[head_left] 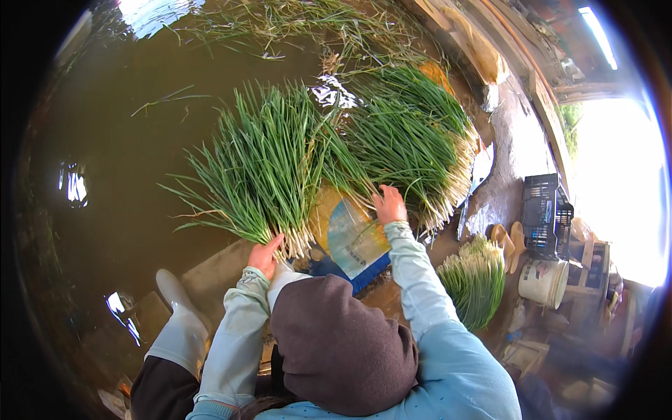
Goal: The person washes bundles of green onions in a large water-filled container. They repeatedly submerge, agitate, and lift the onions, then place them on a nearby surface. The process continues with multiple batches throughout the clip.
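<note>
A large spread of green onions (269,157) lies with its green leaves fanning away from me and its white ends toward me. My left hand (263,257) is closed on the white ends at the near left of this spread; part of the fingers is hidden by the stalks. My right hand (390,206) pinches the white ends of a few green onions (353,168) between the two heaps. Just beyond it, a bigger heap of green onions (406,133) lies with its white ends facing right. A printed yellow and blue sack (353,234) shows beneath, between my hands.
Brown water (133,140) spreads at the left, with loose leaves (294,24) floating at the far side. Another bunch of green onions (476,283) stands right of my right arm. Beyond it are sandals (509,245), a black crate (542,217) and a white bucket (542,282).
</note>
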`<state>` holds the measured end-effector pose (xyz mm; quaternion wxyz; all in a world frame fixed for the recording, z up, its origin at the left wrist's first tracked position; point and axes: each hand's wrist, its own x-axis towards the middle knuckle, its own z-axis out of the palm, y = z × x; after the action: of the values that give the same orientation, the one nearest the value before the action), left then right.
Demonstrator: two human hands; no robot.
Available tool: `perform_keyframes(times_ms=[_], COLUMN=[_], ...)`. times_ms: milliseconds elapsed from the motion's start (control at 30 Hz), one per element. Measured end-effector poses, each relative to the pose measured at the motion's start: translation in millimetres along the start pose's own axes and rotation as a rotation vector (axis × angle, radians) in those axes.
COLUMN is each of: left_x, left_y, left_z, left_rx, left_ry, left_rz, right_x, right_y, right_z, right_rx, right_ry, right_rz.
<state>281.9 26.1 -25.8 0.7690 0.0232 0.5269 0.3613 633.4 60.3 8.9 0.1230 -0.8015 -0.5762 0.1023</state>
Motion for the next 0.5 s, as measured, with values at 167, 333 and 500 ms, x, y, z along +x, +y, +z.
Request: perform_keyframes(times_ms=[167,333,500], left_x=[5.5,17.3,9.6], left_y=[-5.9,-11.4,-3.1], left_z=[-9.0,-22.7,-11.9], left_rx=[0.025,0.168,0.047], left_ry=[-0.027,-0.08,0.039], left_rz=[0.035,0.119,-0.042], right_x=[-47.5,-71.1,-21.5], right_y=[-90.2,-120.6,-81.3], right_z=[26.2,12.1,15.5], right_rx=[-0.068,0.15,0.187], right_ry=[-0.203,-0.283,-0.257], right_rz=[-0.025,-0.134,0.209])
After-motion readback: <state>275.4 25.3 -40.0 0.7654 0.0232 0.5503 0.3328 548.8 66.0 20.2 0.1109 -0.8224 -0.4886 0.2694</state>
